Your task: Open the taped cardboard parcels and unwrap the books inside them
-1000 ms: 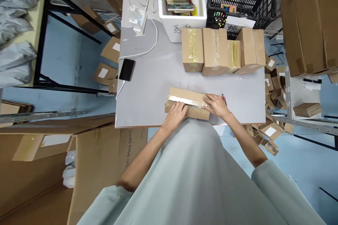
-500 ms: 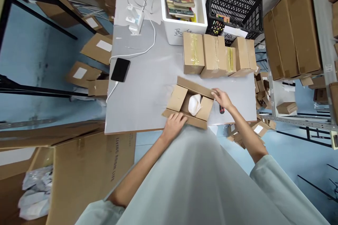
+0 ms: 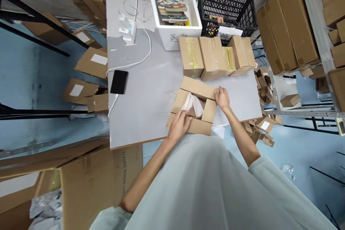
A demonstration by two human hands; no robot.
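An opened cardboard box (image 3: 198, 88) lies near the front edge of the grey table (image 3: 145, 93), its flaps spread out. White wrapping (image 3: 194, 105) shows inside it. My left hand (image 3: 180, 125) rests on the near flap with the fingers curled over its edge toward the wrapping. At the box's right end, my right hand (image 3: 222, 97) grips the corner of the far flap.
Three taped boxes (image 3: 215, 55) stand behind the open one. Further back are a white bin of books (image 3: 172, 7) and a black crate (image 3: 228, 7). A black phone (image 3: 119, 81) on a white cable lies at left. Cardboard cartons crowd the floor and shelves on both sides.
A second ago the box was shut under both hands. Its flaps have since been opened, showing white wrapping, and my left hand has moved onto the near flap.
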